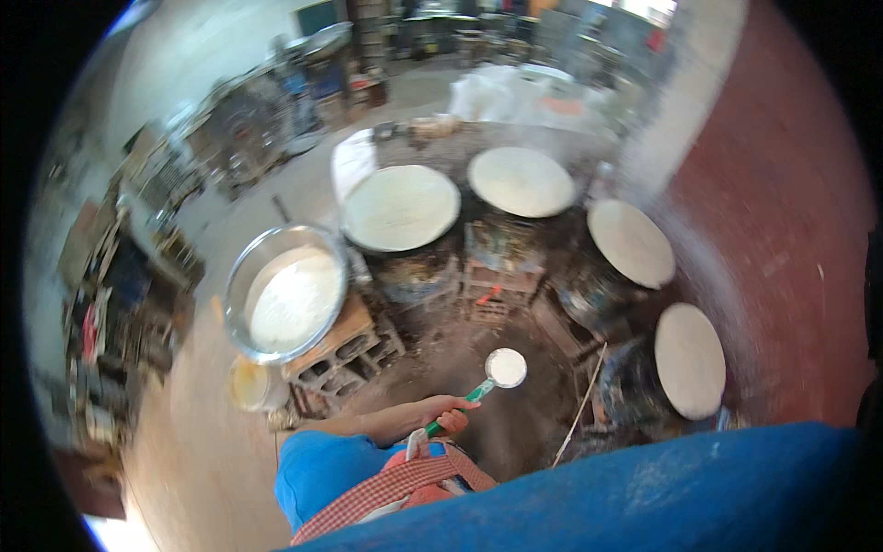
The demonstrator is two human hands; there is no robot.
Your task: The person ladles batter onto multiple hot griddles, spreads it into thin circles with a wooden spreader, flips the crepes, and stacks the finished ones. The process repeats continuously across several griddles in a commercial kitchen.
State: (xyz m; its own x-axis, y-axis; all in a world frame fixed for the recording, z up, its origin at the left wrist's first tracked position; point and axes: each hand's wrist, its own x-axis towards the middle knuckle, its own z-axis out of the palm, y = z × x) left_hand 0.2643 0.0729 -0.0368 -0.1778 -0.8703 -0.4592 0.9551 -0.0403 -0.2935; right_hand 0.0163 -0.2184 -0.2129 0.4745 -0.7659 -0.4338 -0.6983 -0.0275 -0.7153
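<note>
Ladling so far: well along, I judge, since all four round pans (395, 249) carry a pale layer (521, 182) reaching close to the edge; what seems left is the white mix not yet in any pan; whether the layers are cooked through I cannot tell
Pan ring: an arc around the work spot, with one pan each at about 11, 1, 3 and 4 o'clock, none of them bare, the undersides dark and sooty where they show
Metal basin (231, 308): at 9 o'clock, wide and shiny, holding a good supply of white mix (292, 299) below its rim
Block stand (345, 359): under the basin, between 7 and 8 o'clock, made of hollow blocks with a board on top
White bucket (273, 391): at 8 o'clock, just beside the stand, with something yellowish inside, too blurred to name
Left hand (449, 415): at 6 o'clock, fingers wrapped together around the green handle of the ladle
Right hand: out of sight, so its grip I cannot tell
Ladle (482, 390): at 5 o'clock, held apart from basin and pans, its round bowl filled with white mix
</note>
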